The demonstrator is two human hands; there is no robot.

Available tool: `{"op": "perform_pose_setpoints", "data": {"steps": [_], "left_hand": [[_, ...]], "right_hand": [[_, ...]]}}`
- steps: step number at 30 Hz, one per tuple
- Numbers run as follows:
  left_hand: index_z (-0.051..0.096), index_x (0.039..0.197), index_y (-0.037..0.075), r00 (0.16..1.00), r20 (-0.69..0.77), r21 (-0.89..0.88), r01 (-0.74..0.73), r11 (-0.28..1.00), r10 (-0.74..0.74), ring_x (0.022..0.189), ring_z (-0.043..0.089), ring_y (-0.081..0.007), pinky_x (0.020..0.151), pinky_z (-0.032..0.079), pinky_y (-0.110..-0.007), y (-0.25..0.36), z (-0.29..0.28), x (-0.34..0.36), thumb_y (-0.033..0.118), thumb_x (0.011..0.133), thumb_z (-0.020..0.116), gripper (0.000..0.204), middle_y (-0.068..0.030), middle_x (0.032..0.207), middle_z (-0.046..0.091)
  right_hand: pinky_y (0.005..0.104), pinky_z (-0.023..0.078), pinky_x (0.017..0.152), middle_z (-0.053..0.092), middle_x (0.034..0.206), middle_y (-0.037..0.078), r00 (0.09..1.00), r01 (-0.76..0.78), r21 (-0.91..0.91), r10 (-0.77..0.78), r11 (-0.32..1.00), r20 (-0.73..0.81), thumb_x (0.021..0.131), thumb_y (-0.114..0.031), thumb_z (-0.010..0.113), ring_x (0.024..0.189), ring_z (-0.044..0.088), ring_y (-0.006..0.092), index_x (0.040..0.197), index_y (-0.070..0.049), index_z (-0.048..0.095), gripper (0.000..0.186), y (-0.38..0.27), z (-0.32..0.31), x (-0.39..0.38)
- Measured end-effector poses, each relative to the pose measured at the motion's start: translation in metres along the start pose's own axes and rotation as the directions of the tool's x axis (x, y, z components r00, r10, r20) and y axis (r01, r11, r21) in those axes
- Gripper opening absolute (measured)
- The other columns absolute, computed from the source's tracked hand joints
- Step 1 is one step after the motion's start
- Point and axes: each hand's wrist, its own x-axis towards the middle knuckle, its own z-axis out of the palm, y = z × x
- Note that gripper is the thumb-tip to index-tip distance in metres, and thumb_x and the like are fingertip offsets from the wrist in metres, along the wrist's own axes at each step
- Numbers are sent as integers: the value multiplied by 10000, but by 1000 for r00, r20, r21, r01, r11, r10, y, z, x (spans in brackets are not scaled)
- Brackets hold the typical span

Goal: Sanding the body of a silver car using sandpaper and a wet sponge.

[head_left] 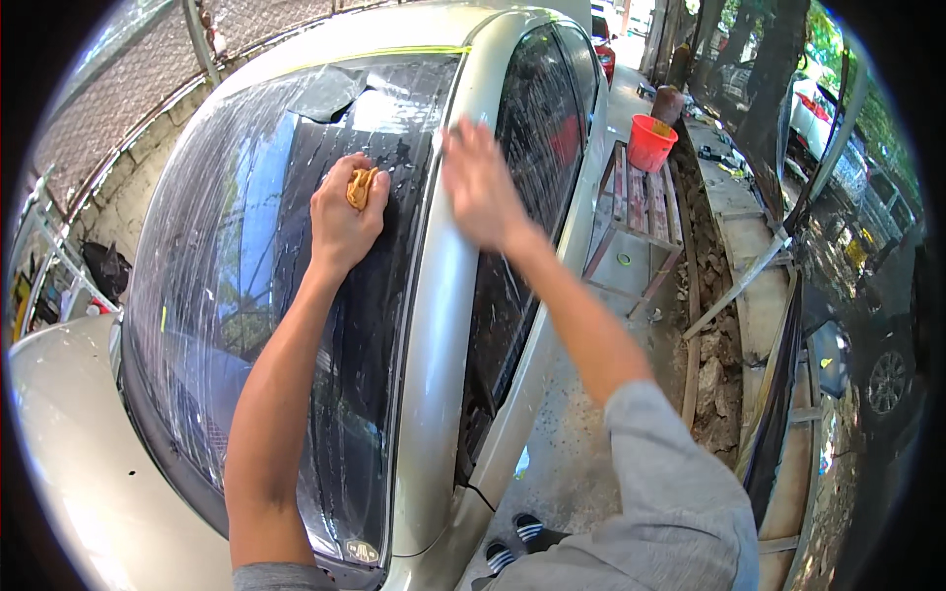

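My left hand [347, 212] is closed around a crumpled yellow-brown cloth [361, 187], held over the dark, streaked windshield [246, 227] of a pale gold car. To its right, my right hand [480, 187] lies flat with fingers stretched on the car's silvery pillar [430, 335], between the windshield and the side window [537, 108]. It is slightly smeared by motion, and what lies under its palm is hidden. A dark loose sheet [328, 93] curls on the upper glass, below a strip of yellow tape [414, 50] along the roof edge.
A red bucket [650, 144] stands on a worn slatted bench [645, 202] right of the car. Beyond it run a rubble-filled trench [711, 364] and a leaning metal pole [734, 288]. A mesh fence [108, 118] and low wall border the left. My sandalled feet [514, 542] are below.
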Motion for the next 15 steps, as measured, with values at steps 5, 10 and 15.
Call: {"op": "perform_pose_setpoints", "data": {"steps": [5, 10, 15], "left_hand": [[618, 1024, -28, 988, 58, -23, 146, 989, -145, 1012, 669, -374, 891, 512, -405, 6, -12, -6, 183, 890, 684, 258, -221, 1070, 676], [617, 1031, -28, 1000, 26, -7, -3, 1000, 3, 1003, 672, -369, 883, 514, -399, 0, 8, -1, 188, 880, 693, 275, -223, 1080, 672], [616, 1024, -32, 992, 31, 34, 121, 992, -122, 1007, 670, -370, 887, 516, -403, -1, -14, -6, 184, 865, 704, 282, -232, 1069, 669]], "right_hand": [[510, 104, 1222, 284, 1541, 307, 999, -17, -42, 16, 999, -36, 1015, -295, 386, 1479, 175, 434, 1472, 45, 370, 570, -3, 22, 3], [473, 121, 1226, 311, 1516, 333, 1000, 2, -215, -4, 977, -10, 1017, -317, 371, 1461, 225, 434, 1444, 56, 407, 568, 64, 8, 74], [511, 106, 1219, 313, 1523, 315, 1000, -2, -104, 3, 995, 9, 1013, -351, 383, 1476, 170, 443, 1441, 76, 396, 605, 21, 28, 46]]}}
